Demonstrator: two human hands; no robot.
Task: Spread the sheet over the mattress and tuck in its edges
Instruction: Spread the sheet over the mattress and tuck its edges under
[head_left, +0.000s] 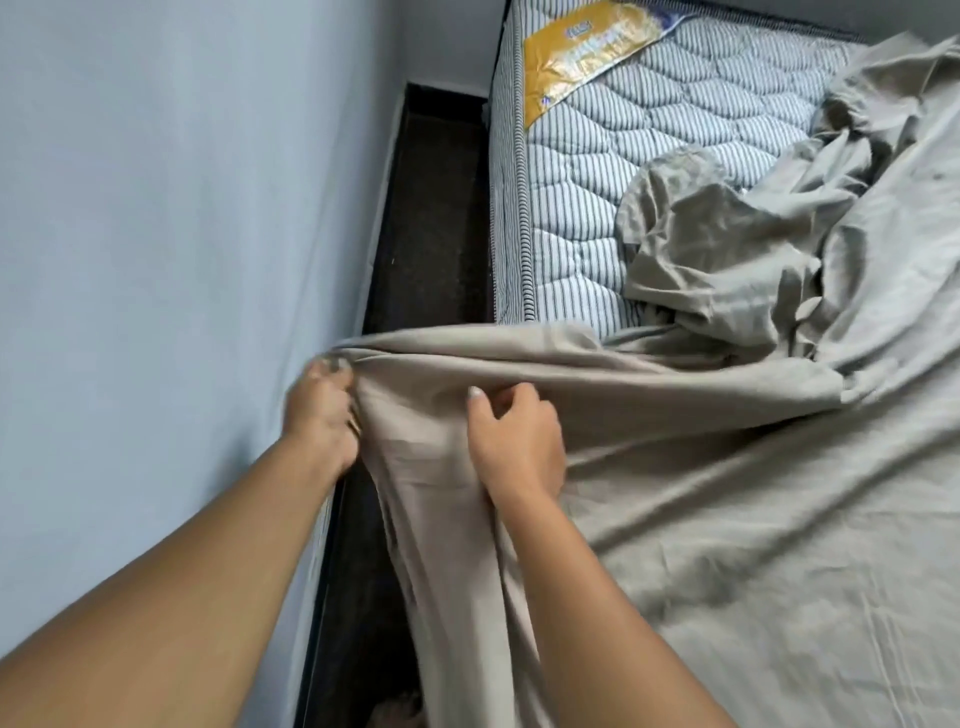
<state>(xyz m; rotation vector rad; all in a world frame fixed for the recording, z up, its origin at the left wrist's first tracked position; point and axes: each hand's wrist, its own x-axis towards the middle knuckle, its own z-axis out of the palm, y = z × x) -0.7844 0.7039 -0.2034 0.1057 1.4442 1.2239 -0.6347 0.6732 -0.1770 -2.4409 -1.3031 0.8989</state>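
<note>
A grey-beige sheet (753, 493) covers the near and right part of a striped quilted mattress (587, 171). The far left part of the mattress is bare. A bunched heap of sheet lies near the middle right. My left hand (324, 415) grips the sheet's edge, pulled out over the gap beside the bed, close to the wall. My right hand (514, 441) holds a fold of the sheet a little to the right, thumb raised and fingers curled into the cloth. Between both hands the sheet hangs down along the mattress side.
A pale blue wall (182, 234) runs close along the left. A narrow strip of dark floor (431, 218) separates wall and bed. A yellow label (587, 52) lies on the mattress's far corner.
</note>
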